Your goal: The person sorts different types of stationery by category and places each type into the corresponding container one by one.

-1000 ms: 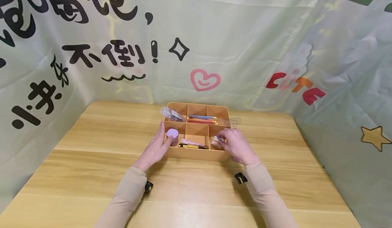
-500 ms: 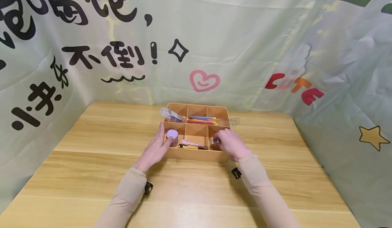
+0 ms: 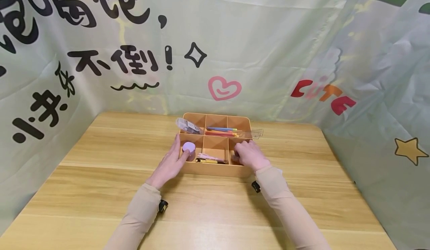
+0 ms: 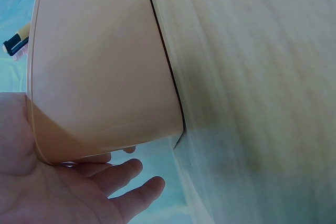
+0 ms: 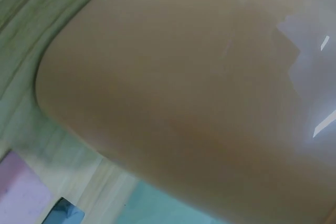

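An orange six-compartment desk organizer (image 3: pixel 215 170) stands near the back of the table. My left hand (image 3: pixel 170 165) rests at its front left corner, thumb over the rim beside a purple-lidded round container (image 3: pixel 189 147). In the left wrist view the fingers (image 4: pixel 139 198) extend straight past the side wall. My right hand (image 3: pixel 252 155) reaches into the front right compartment with bent fingers. Its fingertips are hidden there, and I cannot tell whether they hold anything. The right wrist view shows the organizer's outer wall, without the hand.
Red and blue pencils (image 3: pixel 221 133), a clear ruler (image 3: pixel 256 133) and a translucent capped item (image 3: pixel 189 125) occupy back compartments. A yellow-and-black pen (image 3: pixel 211 161) and a pink pen (image 3: pixel 209 156) lie in the front middle one. Beside the organizer are a pink flat piece (image 5: pixel 21 190) and a dark piece (image 5: pixel 64 212).
My right hand has moved slightly left and deeper into the front right compartment. The small white object seen in its fingers earlier is now mostly hidden. My left hand stays put.
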`<state>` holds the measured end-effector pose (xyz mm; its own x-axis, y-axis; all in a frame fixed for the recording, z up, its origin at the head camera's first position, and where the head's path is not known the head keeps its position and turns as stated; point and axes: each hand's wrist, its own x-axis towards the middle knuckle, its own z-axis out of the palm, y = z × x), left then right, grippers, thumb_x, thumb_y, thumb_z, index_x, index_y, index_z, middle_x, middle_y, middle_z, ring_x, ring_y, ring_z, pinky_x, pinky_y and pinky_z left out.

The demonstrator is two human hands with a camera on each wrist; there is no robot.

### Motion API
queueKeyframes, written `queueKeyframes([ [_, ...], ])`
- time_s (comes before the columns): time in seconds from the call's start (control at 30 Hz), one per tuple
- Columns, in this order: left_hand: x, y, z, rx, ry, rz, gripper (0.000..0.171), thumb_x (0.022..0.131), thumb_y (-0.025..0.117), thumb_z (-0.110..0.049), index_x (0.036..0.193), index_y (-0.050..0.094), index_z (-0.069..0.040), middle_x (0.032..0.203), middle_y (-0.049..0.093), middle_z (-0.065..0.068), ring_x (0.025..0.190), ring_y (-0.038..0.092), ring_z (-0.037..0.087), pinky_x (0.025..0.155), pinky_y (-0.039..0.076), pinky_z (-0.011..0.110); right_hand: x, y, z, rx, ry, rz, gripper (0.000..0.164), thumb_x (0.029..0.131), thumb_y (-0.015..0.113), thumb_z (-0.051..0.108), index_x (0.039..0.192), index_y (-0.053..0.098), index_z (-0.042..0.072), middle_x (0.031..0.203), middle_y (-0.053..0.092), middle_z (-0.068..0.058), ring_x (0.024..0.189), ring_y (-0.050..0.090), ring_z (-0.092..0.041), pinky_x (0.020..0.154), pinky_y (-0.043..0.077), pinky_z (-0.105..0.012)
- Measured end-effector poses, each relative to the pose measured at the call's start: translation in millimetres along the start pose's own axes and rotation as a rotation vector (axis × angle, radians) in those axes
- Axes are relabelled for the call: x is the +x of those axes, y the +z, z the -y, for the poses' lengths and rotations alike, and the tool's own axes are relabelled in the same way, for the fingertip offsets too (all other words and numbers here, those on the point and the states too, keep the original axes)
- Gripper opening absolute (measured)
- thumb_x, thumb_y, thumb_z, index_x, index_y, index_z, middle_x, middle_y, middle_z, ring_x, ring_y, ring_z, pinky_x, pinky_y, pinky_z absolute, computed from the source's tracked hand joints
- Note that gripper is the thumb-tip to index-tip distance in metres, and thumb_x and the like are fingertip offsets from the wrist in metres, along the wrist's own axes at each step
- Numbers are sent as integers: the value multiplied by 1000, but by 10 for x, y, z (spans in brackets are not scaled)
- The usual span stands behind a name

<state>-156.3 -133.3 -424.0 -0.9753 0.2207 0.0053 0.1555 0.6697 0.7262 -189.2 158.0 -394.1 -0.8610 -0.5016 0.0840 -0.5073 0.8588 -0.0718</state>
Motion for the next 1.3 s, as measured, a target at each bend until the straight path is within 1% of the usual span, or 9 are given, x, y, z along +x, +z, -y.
queueKeyframes([
  [0.17, -1, 2, 10, 2, 0, -3, 79, 109, 39, -37, 159, -8, 2, 169, -3, 22, 157, 9, 37, 128, 12, 51, 4, 18, 0, -16, -7, -7, 34, 85, 77, 18, 59, 56, 15, 57, 56, 4, 56, 48, -15, 66, 41, -36],
  [0.4, -5, 2, -5, 1, -4, -5, 79, 109, 39, -36, 159, -9, 1, 169, -4, 23, 157, 7, 37, 129, 11, 50, -2, 14, -25, 27, -31, -10, 29, 85, 76, 13, 60, 60, 12, 53, 49, 5, 55, 44, -14, 63, 38, -34],
  [0.53, -2, 4, -14, 0, -3, -7, 79, 108, 39, -36, 159, -8, 3, 168, -4, 24, 157, 7, 38, 129, 12, 51, -63, -12, -39, 181, -38, -17, 8, 89, 74, 10, 83, 75, 4, 72, 70, -3, 67, 63, -18, 69, 53, -36],
  [0.6, 2, 6, -14, 0, -3, -10, 79, 108, 39, -36, 159, -7, 3, 168, -4, 24, 157, 7, 37, 129, 12, 51, -132, -23, -49, 275, -33, -44, 12, 91, 72, 10, 97, 76, 1, 90, 76, -9, 84, 71, -24, 80, 58, -42],
  [0.77, 2, 9, -3, 4, 3, -18, 78, 109, 39, -35, 159, -6, 4, 168, -3, 25, 157, 8, 38, 128, 13, 51, -356, -2, -138, 484, -68, -266, 17, 92, 70, 5, 107, 75, 0, 107, 76, -14, 102, 71, -32, 95, 56, -48],
  [0.9, 3, 15, 2, 4, 2, -13, 78, 109, 38, -36, 159, -7, 4, 168, -3, 25, 157, 8, 39, 128, 13, 51, -546, 42, -295, 593, -46, -529, 16, 89, 69, -3, 104, 76, 2, 105, 77, -14, 99, 71, -24, 95, 55, -26],
  [1.0, 3, 13, -2, -3, 0, -6, 78, 109, 39, -36, 159, -8, 2, 169, -4, 23, 157, 9, 38, 128, 13, 51, -687, 73, -471, 630, 32, -604, 17, 90, 69, -4, 104, 76, 1, 102, 77, -14, 91, 68, -8, 89, 51, -13],
  [1.13, 2, 4, -7, -16, -3, 6, 79, 109, 39, -36, 160, -10, -1, 169, -4, 21, 157, 9, 37, 128, 13, 51, -842, 99, -734, 606, 148, -473, 17, 95, 66, 4, 109, 74, -1, 102, 76, -16, 90, 63, -1, 82, 56, -24],
  [1.3, 1, -2, 0, -16, -6, 5, 79, 109, 39, -36, 160, -9, 1, 169, -4, 22, 157, 8, 37, 128, 13, 51, -953, 73, -956, 577, 222, -234, 24, 96, 66, 8, 116, 69, -5, 104, 74, -17, 91, 65, -13, 79, 57, -29],
])
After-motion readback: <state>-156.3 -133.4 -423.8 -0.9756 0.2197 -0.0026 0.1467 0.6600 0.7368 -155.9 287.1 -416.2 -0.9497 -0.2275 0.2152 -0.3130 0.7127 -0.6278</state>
